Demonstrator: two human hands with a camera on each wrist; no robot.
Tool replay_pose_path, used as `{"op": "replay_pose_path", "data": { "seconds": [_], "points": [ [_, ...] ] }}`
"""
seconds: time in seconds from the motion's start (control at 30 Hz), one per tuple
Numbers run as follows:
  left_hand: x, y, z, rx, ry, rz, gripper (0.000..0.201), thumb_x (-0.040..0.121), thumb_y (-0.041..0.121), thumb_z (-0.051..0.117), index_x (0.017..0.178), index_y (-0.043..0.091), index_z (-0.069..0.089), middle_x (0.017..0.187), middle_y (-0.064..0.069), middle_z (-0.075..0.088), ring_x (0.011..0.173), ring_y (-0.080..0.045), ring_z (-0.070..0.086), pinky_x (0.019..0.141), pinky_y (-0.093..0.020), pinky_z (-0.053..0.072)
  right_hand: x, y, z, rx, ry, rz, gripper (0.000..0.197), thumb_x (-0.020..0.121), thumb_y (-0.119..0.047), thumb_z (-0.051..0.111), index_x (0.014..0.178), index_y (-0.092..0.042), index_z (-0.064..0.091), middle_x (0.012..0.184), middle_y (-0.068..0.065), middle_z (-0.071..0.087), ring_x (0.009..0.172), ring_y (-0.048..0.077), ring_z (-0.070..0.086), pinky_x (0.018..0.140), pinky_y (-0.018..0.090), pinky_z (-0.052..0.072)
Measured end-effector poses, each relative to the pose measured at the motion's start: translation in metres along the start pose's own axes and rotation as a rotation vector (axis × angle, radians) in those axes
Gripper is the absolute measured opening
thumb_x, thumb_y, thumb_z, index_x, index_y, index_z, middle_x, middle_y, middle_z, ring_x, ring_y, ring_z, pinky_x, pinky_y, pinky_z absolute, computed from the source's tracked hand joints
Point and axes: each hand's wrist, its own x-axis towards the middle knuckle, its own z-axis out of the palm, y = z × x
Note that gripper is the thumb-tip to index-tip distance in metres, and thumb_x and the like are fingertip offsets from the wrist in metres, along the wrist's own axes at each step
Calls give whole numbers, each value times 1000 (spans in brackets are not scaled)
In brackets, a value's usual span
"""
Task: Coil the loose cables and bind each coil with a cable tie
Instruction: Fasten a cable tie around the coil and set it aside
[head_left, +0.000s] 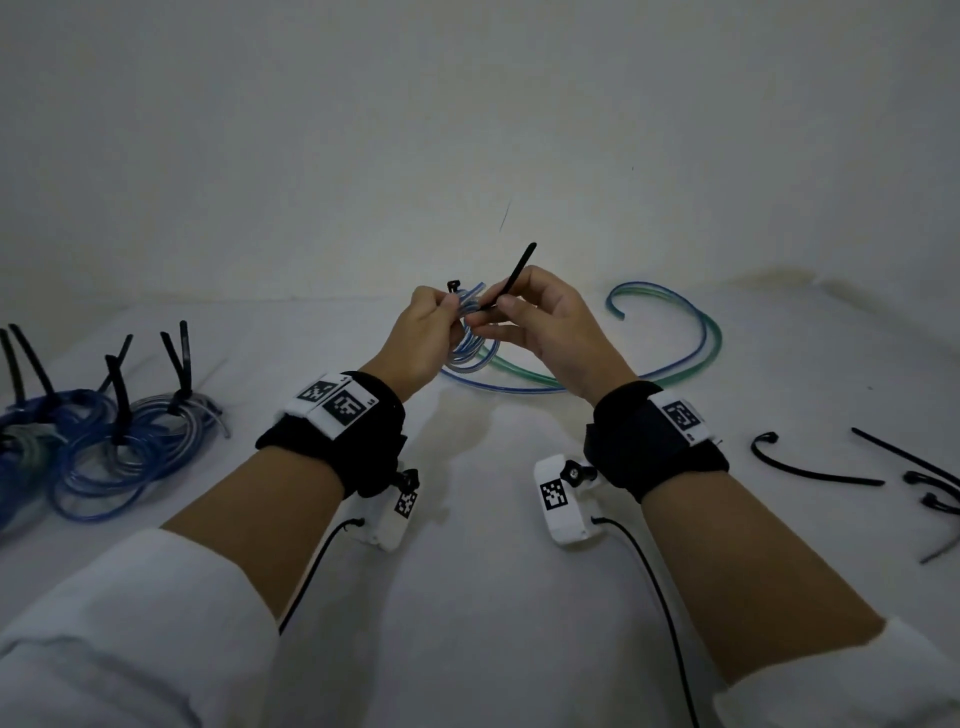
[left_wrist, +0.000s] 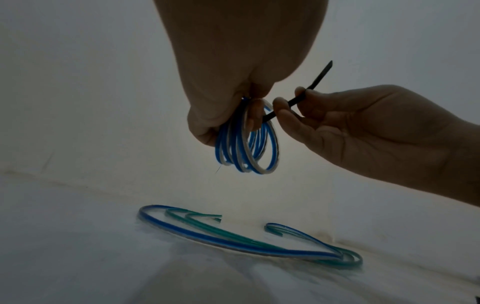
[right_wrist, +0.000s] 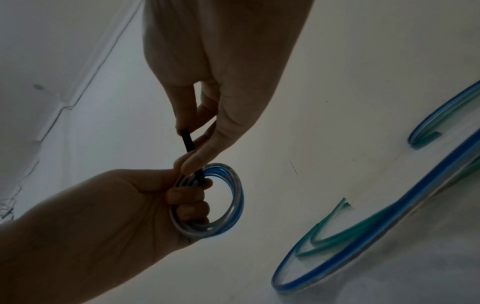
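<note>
The left hand (head_left: 423, 332) was raised above the table (head_left: 478, 519) and gripped a small coil (left_wrist: 246, 144) of blue and clear cable, with its fingers curled through the loops. The coil hung below that hand, clear of the surface.

The right hand (head_left: 550, 332) sat just beside the left, nearly touching it. Its thumb and forefinger pinched the strap of a black cable tie (head_left: 511, 280); the remaining fingers were loosely spread. The strap ran from the pinch into the coil at the left fingers, and its free tip pointed up and away from the right hand. The tie's head (head_left: 453, 285) protruded above the left hand's fingers.

Beyond and to the right of both hands, loose blue and green cables (head_left: 691, 353) lay in long open curves on the table.

Well to the left of the left hand lay several finished coils (head_left: 109, 441), each bound by a black tie with its tail standing upright.

To the right of the right wrist, spare cable ties (head_left: 810, 470) lay flat on the table.
</note>
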Motion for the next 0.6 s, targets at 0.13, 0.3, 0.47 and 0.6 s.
{"op": "replay_pose_path", "data": {
  "seconds": [0.13, 0.3, 0.47, 0.6],
  "points": [
    [3, -3, 0, 119, 21, 103, 20, 100, 17, 32, 81, 15, 35, 69, 2, 44, 61, -9, 38, 57, -22, 32, 2, -5, -2, 38, 12, 14, 18, 98, -12, 43, 86, -4, 54, 89, 14, 62, 76, 24, 67, 75, 33, 57],
    [13, -4, -3, 317, -16, 189, 11, 99, 17, 35, 93, 8, 38, 76, 4, 49, 68, -8, 45, 63, -18, 37, 6, -2, -2, -65, 83, 22, 23, 97, -17, 48, 77, -7, 55, 77, 10, 62, 55, 15, 56, 55, 24, 49],
    [21, -5, -2, 374, -50, 237, 9, 99, 15, 36, 93, 8, 35, 73, 1, 51, 63, -10, 45, 53, -11, 34, 9, 3, -7, -148, 152, 43, 4, 92, -7, 55, 94, -10, 55, 68, 10, 58, 45, 12, 46, 47, 22, 40],
    [23, -1, -1, 392, -67, 285, 9, 98, 15, 36, 91, 9, 34, 76, -4, 54, 63, -11, 45, 53, -12, 33, 11, -2, -10, -150, 190, 97, 9, 88, -6, 59, 80, -10, 58, 64, 8, 59, 43, 14, 41, 46, 22, 36]
  ]
}}
